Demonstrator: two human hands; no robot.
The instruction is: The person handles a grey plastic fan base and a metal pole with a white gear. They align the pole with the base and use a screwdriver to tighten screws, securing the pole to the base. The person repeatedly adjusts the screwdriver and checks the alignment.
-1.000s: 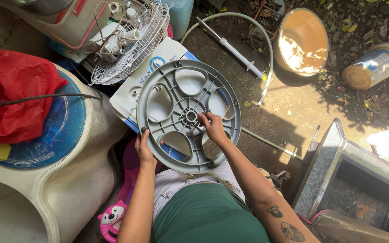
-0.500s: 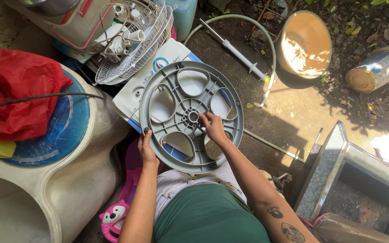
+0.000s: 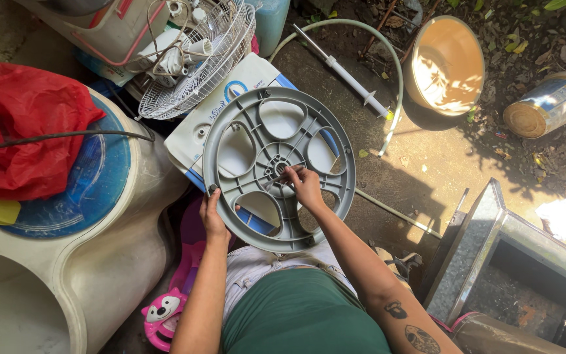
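A round grey plastic disc (image 3: 257,118) with oval cut-outs and ribs rests upright on my lap. My left hand (image 3: 213,216) grips its lower left rim. My right hand (image 3: 306,187) sits at the disc's hub, fingers closed on a thin metal tool (image 3: 275,179) whose tip points into the centre. Behind the disc lies a white and blue appliance panel (image 3: 244,82).
A white twin-tub washer (image 3: 119,262) with a red cloth (image 3: 24,124) stands left. A fan guard (image 3: 201,56), a hose (image 3: 397,78), a tan bucket (image 3: 447,62), a tin can (image 3: 548,105), a metal box (image 3: 492,242) and a pink toy (image 3: 162,311) surround me.
My right hand has shifted slightly on the hub with the tool. The disc and my left hand stay where they were; the view has tilted a little.
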